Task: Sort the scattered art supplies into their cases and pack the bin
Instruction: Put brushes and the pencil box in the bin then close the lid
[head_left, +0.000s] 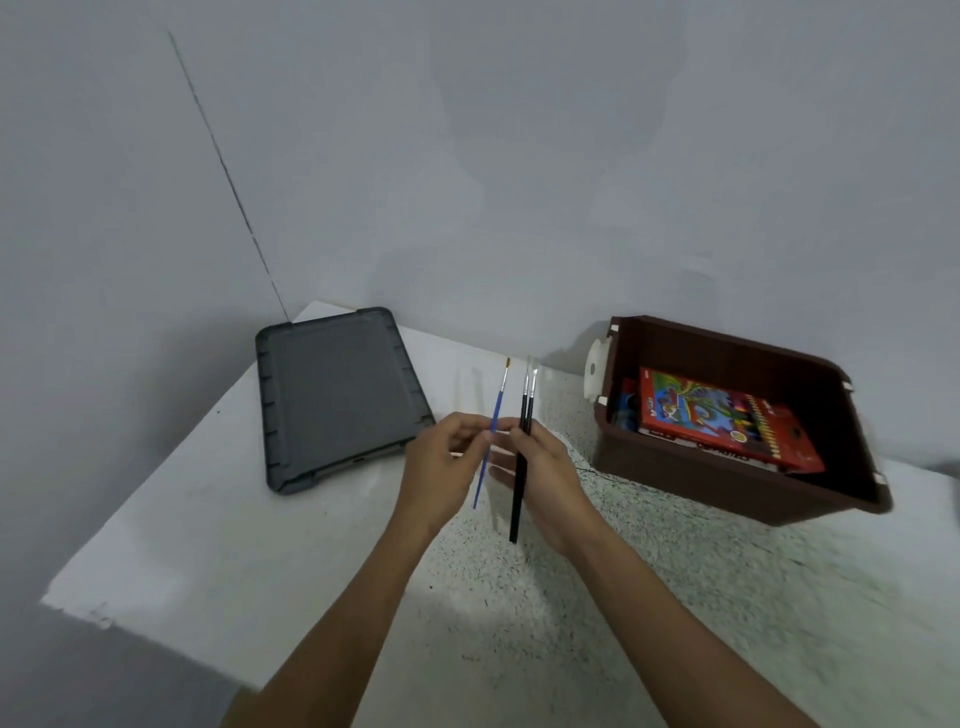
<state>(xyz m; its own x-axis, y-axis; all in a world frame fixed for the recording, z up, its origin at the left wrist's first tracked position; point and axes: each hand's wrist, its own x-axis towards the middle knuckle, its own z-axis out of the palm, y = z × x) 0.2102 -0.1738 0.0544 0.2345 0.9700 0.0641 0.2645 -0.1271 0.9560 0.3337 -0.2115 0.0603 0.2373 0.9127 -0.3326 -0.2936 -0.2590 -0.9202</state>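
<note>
My left hand (441, 462) pinches a thin blue paintbrush (497, 410) near its middle, bristles pointing away from me. My right hand (540, 467) grips two black paintbrushes (522, 467) held upright side by side. Both hands meet above the middle of the table. A brown bin (737, 488) stands at the right with a red box of colours (727, 421) lying inside it, on top of other boxes. The bin's grey lid (337, 395) lies flat at the back left.
The white table (218, 545) has a speckled surface on its right half and ends at a left edge with a drop. Grey walls close the corner behind. A white handle clip (597, 371) sticks out of the bin's left end.
</note>
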